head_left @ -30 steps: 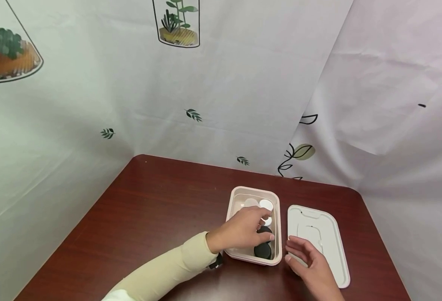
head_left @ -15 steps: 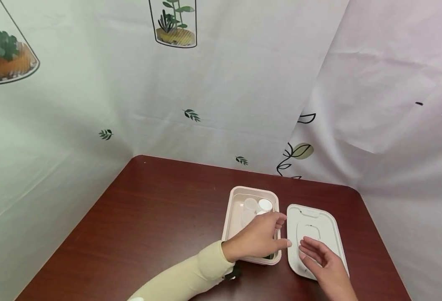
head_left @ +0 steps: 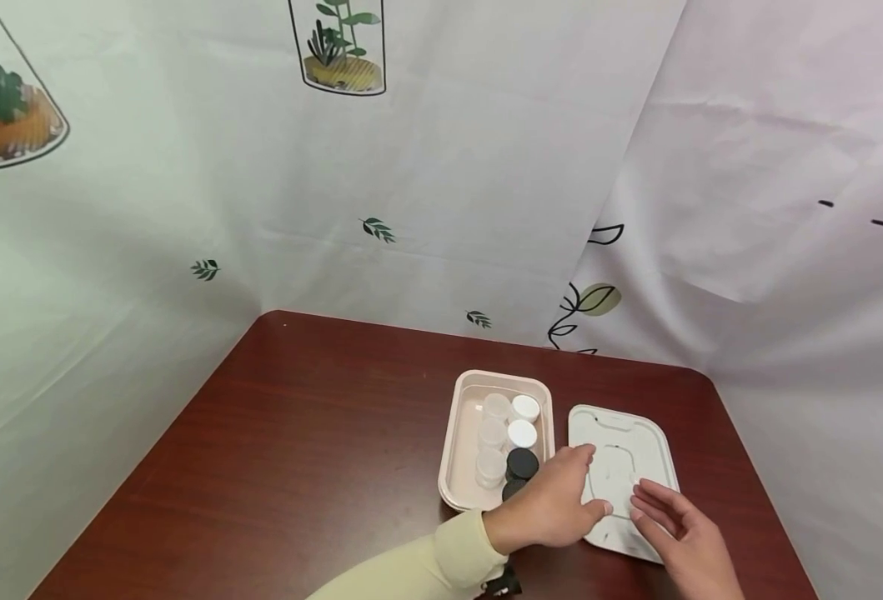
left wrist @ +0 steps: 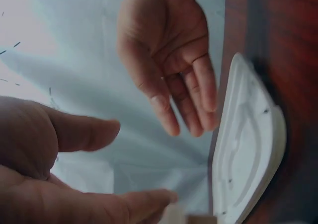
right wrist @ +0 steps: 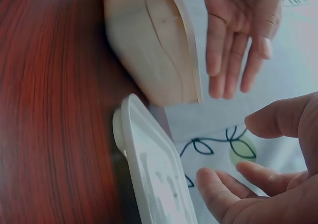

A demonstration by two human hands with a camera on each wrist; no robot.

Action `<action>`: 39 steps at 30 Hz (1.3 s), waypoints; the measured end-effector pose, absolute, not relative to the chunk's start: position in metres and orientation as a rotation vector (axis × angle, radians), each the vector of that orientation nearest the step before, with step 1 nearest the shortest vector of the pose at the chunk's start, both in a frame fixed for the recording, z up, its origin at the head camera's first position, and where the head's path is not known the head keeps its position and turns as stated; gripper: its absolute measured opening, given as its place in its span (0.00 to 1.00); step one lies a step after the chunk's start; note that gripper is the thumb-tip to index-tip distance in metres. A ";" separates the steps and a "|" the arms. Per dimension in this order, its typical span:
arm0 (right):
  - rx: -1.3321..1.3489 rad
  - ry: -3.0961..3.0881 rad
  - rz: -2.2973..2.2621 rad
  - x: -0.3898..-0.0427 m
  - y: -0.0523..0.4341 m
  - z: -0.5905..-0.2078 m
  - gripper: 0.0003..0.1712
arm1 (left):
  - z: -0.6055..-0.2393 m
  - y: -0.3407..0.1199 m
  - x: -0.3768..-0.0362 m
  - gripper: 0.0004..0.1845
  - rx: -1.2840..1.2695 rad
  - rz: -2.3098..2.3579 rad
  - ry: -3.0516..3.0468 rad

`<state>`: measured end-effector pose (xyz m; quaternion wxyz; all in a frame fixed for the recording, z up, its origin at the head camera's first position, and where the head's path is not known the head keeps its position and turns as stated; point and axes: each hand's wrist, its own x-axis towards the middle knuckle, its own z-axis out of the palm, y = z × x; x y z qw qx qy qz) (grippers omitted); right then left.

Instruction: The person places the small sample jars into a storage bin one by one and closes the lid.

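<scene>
My left hand [head_left: 548, 507] holds nothing, its thumb and fingers apart, near the left edge of the white lid [head_left: 653, 450] and partly over it. To its left stands a pale pink plastic box [head_left: 450, 442], with clear round tubs [head_left: 493, 432], white-capped tubs [head_left: 522, 433] and black-capped tubs [head_left: 522, 464] inside. The forearm and hand hide the box's near right corner. My right hand [head_left: 690, 546] is above the lid's near right part, also holding nothing. In the left wrist view the right hand [left wrist: 169, 50] faces the left with relaxed fingers.
A dark red wooden table [head_left: 321, 433] carries the box and lid, which lie side by side with a narrow gap. White patterned cloth [head_left: 449, 167] hangs around the table's back and sides. A small black device [head_left: 503, 581] is under the left wrist.
My left hand has moved right and toward me, from above the tubs to the lid's left side, uncovering most of them. My right hand has shifted right. The box and lid seem unmoved.
</scene>
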<state>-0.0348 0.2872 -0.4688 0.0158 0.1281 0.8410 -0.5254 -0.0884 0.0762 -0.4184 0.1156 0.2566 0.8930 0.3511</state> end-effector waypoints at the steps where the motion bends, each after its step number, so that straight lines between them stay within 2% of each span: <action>1: 0.421 2.616 -1.615 -0.035 0.290 -0.468 0.37 | -0.420 0.079 -0.087 0.36 0.722 1.047 2.612; 6: 0.564 2.613 -1.575 -0.037 0.299 -0.468 0.36 | -0.431 0.090 -0.080 0.35 0.618 1.161 2.608; 19: 0.972 2.731 -1.494 -0.044 0.317 -0.486 0.32 | -0.463 0.112 -0.063 0.37 0.546 1.343 2.508; 39: 1.122 2.700 -1.365 -0.048 0.333 -0.508 0.27 | -0.498 0.123 -0.064 0.45 0.323 1.509 2.374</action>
